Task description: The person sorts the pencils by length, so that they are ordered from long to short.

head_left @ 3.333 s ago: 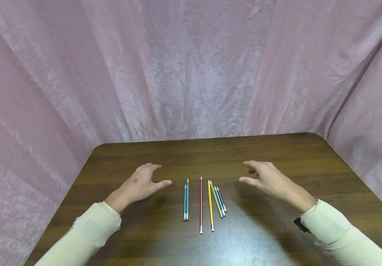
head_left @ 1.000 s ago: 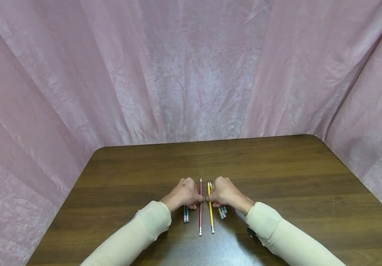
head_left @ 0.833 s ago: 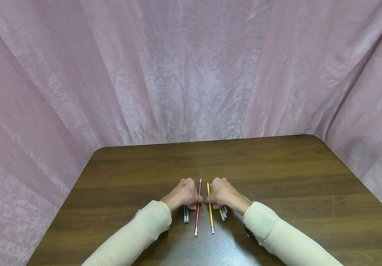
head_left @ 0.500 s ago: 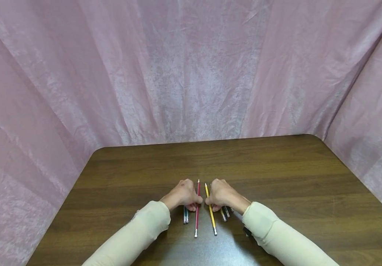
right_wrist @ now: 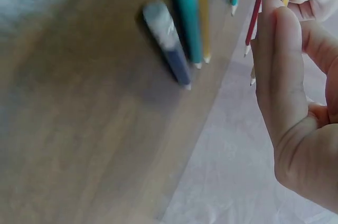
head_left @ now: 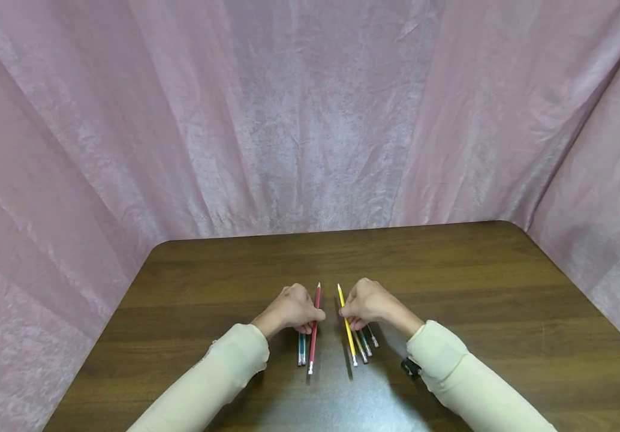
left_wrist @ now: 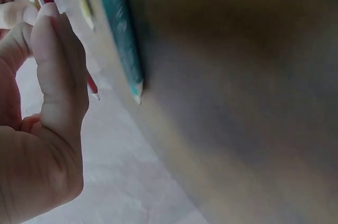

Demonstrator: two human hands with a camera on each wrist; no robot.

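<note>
My left hand (head_left: 291,307) pinches a red pencil (head_left: 312,348) between thumb and fingers, its tip pointing away. My right hand (head_left: 370,302) pinches a yellow pencil (head_left: 350,341) the same way. A shadow shows apart from the yellow pencil, which is raised a little over the table. Beneath the left hand lie teal pencils (head_left: 300,351), partly hidden by it. Under the right hand are another yellow pencil, a teal pencil (right_wrist: 187,23) and a short dark blue pencil (right_wrist: 177,60), seen in the right wrist view. All visible eraser ends face me.
The brown wooden table (head_left: 207,270) has rounded far corners. A pink velvet curtain (head_left: 299,120) hangs behind it and along both sides. A black band (head_left: 410,367) shows at the right sleeve's cuff.
Both hands came in from the sides and took hold of the red and yellow pencils. The pencils have since risen, their eraser ends swinging apart.
</note>
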